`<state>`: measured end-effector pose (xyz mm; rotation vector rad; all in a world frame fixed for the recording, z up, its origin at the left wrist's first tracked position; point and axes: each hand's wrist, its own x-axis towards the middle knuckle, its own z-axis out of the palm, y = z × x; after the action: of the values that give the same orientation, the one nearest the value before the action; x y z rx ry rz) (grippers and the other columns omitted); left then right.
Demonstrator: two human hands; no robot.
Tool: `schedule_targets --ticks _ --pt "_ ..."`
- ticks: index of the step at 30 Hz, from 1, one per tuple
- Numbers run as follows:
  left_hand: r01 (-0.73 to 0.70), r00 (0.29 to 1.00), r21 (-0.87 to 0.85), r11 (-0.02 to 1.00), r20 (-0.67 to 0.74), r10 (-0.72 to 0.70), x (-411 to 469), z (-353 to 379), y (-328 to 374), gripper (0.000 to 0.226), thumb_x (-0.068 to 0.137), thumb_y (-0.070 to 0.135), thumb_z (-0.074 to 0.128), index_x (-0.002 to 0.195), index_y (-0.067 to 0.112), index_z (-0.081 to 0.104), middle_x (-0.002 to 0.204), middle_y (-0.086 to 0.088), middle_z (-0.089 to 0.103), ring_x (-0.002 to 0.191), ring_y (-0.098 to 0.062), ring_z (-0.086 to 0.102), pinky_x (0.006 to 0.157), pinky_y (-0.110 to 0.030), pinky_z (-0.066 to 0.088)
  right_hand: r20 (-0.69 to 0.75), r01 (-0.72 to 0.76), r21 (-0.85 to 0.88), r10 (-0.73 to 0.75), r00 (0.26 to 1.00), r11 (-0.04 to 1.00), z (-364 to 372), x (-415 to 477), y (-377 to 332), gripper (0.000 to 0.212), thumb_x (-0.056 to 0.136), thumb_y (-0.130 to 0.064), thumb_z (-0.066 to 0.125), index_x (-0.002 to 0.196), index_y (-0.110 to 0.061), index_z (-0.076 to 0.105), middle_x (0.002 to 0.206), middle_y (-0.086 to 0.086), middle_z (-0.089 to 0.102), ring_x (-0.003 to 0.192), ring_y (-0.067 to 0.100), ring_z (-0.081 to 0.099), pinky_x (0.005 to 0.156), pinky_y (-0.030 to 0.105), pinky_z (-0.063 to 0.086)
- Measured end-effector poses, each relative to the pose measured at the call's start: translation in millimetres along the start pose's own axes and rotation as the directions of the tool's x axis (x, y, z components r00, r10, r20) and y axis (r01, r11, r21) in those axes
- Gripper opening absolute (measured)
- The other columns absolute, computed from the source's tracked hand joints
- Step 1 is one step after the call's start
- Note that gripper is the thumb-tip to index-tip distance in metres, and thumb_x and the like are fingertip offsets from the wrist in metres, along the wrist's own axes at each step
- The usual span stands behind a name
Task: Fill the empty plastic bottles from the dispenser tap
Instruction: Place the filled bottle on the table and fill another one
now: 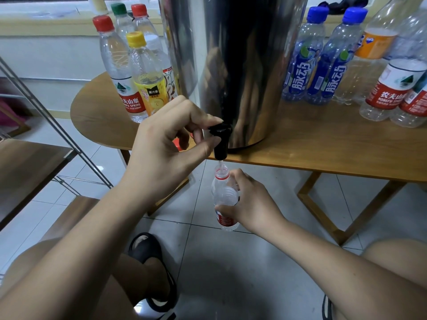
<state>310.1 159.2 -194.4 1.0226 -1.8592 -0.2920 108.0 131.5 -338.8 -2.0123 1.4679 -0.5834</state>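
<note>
A tall steel dispenser (240, 65) stands on the wooden table (323, 148), its black tap (220, 140) hanging over the front edge. My left hand (166, 148) pinches the tap's top with thumb and fingers. Just under the spout, my right hand (249, 202) grips a clear uncapped plastic bottle (224, 192) with a red label, held upright below the table edge. A thin stream of water runs from the spout into the bottle's mouth. A red cap (176, 143) shows partly behind my left hand.
Several capped bottles (129, 72) stand left of the dispenser. Two blue-labelled bottles (321, 63) and several clear ones (397, 84) stand on its right. A metal rack (57, 139) and wooden shelf are at the left. My knees and a black sandal (147, 250) are below on the tiled floor.
</note>
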Motion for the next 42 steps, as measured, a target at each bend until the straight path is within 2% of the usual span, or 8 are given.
schedule_targets --ticks 9,14,19,24,29,42 --pt "0.002 1.000 -0.007 1.000 0.003 -0.002 0.4 -0.2 0.4 0.017 0.094 0.003 0.084 0.106 0.010 0.074 0.085 -0.006 0.061 0.080 -0.026 0.059 0.066 -0.048 0.048 -0.021 0.011 0.031 -0.010 1.000 0.999 0.9 0.7 1.5 0.067 0.076 -0.050 0.088 0.123 -0.041 0.042 0.128 -0.010 0.063 0.114 0.017 0.062 0.097 0.043 0.058" --pt "0.002 1.000 -0.015 1.000 -0.003 -0.002 0.5 0.3 0.7 0.021 0.094 0.002 0.084 0.105 0.016 0.072 0.084 -0.006 0.061 0.080 -0.028 0.059 0.066 -0.046 0.048 -0.036 0.020 0.034 -0.019 0.999 0.999 0.0 0.4 0.8 0.065 0.074 -0.049 0.087 0.110 -0.050 0.032 0.124 -0.012 0.061 0.112 0.016 0.061 0.094 0.041 0.057" --pt "0.011 1.000 -0.024 1.000 0.001 -0.011 0.3 0.7 0.2 0.020 0.095 0.002 0.083 0.106 0.015 0.072 0.084 -0.006 0.061 0.079 -0.027 0.059 0.067 -0.048 0.049 -0.040 0.019 0.054 -0.016 0.999 0.998 0.0 0.3 0.9 0.065 0.074 -0.048 0.088 0.111 -0.050 0.036 0.124 -0.014 0.062 0.112 0.014 0.063 0.096 0.042 0.057" --pt "0.006 1.000 -0.023 1.000 0.000 -0.006 0.5 0.5 0.4 0.022 0.095 0.002 0.083 0.105 0.018 0.071 0.084 -0.006 0.061 0.080 -0.028 0.060 0.068 -0.047 0.049 -0.034 0.017 0.061 -0.015 0.999 0.998 0.1 0.3 0.9 0.067 0.074 -0.050 0.087 0.124 -0.042 0.044 0.127 -0.013 0.063 0.115 0.015 0.063 0.098 0.042 0.057" --pt "0.017 1.000 -0.023 1.000 0.000 -0.017 0.2 0.5 -0.4 0.019 0.095 0.001 0.082 0.105 0.015 0.072 0.083 -0.005 0.061 0.079 -0.026 0.059 0.069 -0.048 0.049 -0.037 0.018 0.058 -0.016 0.999 0.998 0.7 0.5 1.4 0.065 0.074 -0.049 0.087 0.123 -0.040 0.045 0.123 -0.013 0.062 0.113 0.016 0.063 0.097 0.042 0.058" --pt "0.014 1.000 -0.020 1.000 0.006 -0.014 0.3 -0.2 -0.3 0.017 0.096 0.003 0.082 0.106 0.013 0.073 0.085 -0.007 0.061 0.080 -0.028 0.060 0.068 -0.050 0.049 -0.033 0.023 0.046 -0.021 0.999 0.999 -0.4 0.4 0.1 0.065 0.076 -0.047 0.089 0.119 -0.043 0.041 0.130 -0.011 0.063 0.117 0.015 0.063 0.099 0.041 0.057"
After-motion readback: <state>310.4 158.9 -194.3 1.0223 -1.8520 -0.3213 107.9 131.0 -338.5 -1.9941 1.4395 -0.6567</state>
